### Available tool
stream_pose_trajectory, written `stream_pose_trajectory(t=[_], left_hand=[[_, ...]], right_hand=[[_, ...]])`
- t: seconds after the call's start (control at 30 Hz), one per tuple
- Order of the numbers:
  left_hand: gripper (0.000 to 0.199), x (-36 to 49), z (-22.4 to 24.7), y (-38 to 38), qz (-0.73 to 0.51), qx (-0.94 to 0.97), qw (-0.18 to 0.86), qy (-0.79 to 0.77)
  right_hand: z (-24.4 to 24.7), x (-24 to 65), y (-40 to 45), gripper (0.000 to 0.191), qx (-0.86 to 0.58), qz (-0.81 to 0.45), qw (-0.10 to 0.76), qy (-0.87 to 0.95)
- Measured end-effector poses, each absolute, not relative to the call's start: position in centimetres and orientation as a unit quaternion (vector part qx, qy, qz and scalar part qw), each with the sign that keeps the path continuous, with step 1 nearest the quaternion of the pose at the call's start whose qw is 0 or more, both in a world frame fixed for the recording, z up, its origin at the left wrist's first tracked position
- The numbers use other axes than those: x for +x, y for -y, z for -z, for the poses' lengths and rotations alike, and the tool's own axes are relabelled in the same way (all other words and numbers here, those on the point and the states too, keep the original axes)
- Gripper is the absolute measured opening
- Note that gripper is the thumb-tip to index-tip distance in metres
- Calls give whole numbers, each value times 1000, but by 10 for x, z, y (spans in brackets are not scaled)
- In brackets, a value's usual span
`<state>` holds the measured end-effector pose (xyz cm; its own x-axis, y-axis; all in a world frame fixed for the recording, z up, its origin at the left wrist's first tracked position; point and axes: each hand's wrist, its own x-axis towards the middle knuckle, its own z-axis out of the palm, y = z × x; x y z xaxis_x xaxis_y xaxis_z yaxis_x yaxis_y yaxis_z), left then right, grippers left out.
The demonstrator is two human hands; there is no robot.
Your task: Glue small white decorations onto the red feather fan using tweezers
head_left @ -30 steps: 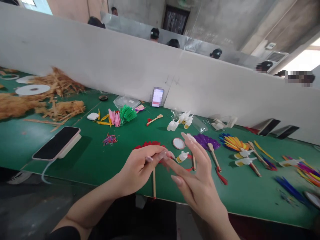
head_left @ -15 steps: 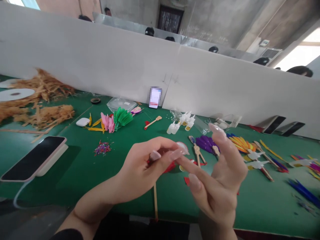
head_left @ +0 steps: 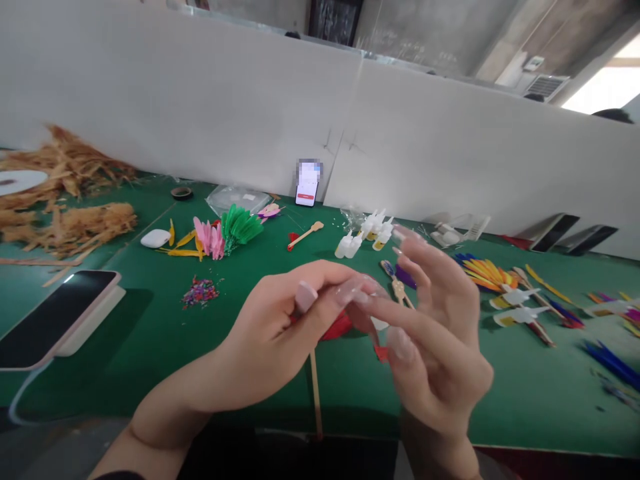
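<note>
My left hand [head_left: 280, 333] is raised above the green table [head_left: 150, 333], fingers closed on a small red feather fan [head_left: 336, 327] whose thin wooden stick [head_left: 315, 393] hangs down toward the table's front edge. My right hand [head_left: 435, 340] is just to its right with the fingers spread; its thumb and forefinger touch the fan's red edge, and a small red scrap [head_left: 381, 352] shows by the thumb. Behind the hands lie small white glue bottles [head_left: 365, 237] and a purple feather fan [head_left: 403, 275], partly hidden.
A phone on a white stand [head_left: 55, 317] lies at the left. Straw-coloured fibre [head_left: 65, 220] is piled at the far left. Green and pink feathers [head_left: 225, 230], confetti [head_left: 199, 292], finished colourful fans [head_left: 505, 287] and a white partition [head_left: 250, 120] lie beyond.
Both hands have risen off the table toward the camera with the red fan. The right hand's fingers have curled closer to the left hand. The view has tilted down and shifted slightly.
</note>
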<state>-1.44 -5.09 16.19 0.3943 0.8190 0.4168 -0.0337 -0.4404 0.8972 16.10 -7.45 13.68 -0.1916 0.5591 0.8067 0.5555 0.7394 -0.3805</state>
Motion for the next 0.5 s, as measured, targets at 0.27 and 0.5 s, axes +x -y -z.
stream_pose_trajectory(t=[0.27,0.5], left_hand=[[10,-8,-157,55,-489,757,311,-302],[17,-12,-150,57,-476,798,242,-279]], right_hand=[[-132,159,68,37,-296,11,571,765],[-131,157,65,41,-278,112,604,738]])
